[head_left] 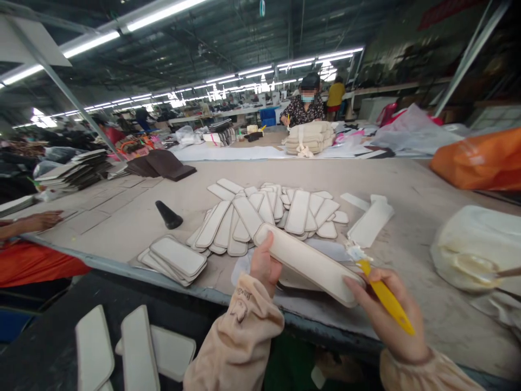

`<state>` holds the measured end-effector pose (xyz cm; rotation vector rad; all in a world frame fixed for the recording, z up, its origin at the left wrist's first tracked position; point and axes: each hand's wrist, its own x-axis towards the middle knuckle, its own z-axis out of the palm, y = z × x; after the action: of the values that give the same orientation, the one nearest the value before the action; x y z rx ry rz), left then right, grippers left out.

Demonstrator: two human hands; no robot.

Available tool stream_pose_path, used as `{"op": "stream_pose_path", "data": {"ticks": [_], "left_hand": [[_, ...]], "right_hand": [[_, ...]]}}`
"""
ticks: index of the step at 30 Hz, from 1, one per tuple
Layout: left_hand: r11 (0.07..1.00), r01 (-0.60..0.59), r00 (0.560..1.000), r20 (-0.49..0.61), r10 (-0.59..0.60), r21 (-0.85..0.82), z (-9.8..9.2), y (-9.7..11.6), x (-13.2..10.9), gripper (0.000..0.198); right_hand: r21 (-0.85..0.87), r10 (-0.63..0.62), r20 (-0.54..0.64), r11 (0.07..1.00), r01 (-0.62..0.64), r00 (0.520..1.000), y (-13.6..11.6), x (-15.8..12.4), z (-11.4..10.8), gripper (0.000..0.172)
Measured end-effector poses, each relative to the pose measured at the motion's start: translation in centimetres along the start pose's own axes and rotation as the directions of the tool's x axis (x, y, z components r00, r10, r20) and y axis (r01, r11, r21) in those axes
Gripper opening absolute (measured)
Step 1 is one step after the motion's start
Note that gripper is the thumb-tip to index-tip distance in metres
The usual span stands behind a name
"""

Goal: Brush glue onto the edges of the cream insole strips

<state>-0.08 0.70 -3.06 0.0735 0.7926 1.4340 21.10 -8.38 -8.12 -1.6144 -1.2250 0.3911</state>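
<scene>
A small stack [177, 259] of pads lies on the table [407, 184]. The left hand [264, 264] grips one end of a long pad [309, 264], held over the table's near edge. The right hand [386, 317] touches the pad's other end and is closed around a yellow brush [387, 300].

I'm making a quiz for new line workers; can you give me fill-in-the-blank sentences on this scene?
The right hand holds a brush with a ____ handle.
The left hand holds exactly ____ cream piece.
The cone on the table is ____.
Missing words: yellow; one; black.
</scene>
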Motion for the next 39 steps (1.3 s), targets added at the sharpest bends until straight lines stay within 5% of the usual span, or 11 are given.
{"op": "stream_pose_path", "data": {"ticks": [4,15,20,24,33,39], "left_hand": [[1.0,0.014,0.998,0.06,-0.015,0.011,0.0,0.6,0.3,0.03],[0.999,-0.027,0.989,0.144,0.031,-0.026,-0.1,1.1,0.6,0.021],[0.986,0.114,0.966,0.219,-0.138,0.12,-0.1,-2.0,-1.4,0.017],[0.944,0.206,0.952,0.172,-0.254,0.257,-0.1,-4.8,-2.7,0.017],[0.972,0.115,0.989,0.064,-0.131,0.206,1.1,-4.7,-3.0,0.02],[0.956,0.031,0.979,0.186,-0.088,0.293,0.6,-5.8,-3.7,0.017]], "right_hand": [[0.122,0.006,0.007,0.993,-0.007,1.0,-0.2,0.2,0.1,0.042],[0.335,0.069,0.09,0.938,-0.095,0.994,-0.4,0.3,0.2,0.042],[0.411,0.096,0.1,0.902,-0.129,0.99,-1.2,0.7,-0.1,0.042],[0.422,0.107,0.112,0.895,-0.145,0.988,-1.0,1.0,-0.2,0.043],[0.391,0.053,0.159,0.914,-0.112,0.986,-1.1,0.9,-0.2,0.038],[0.247,-0.118,0.183,0.967,0.071,0.976,-2.4,0.8,-1.4,0.033]]}}
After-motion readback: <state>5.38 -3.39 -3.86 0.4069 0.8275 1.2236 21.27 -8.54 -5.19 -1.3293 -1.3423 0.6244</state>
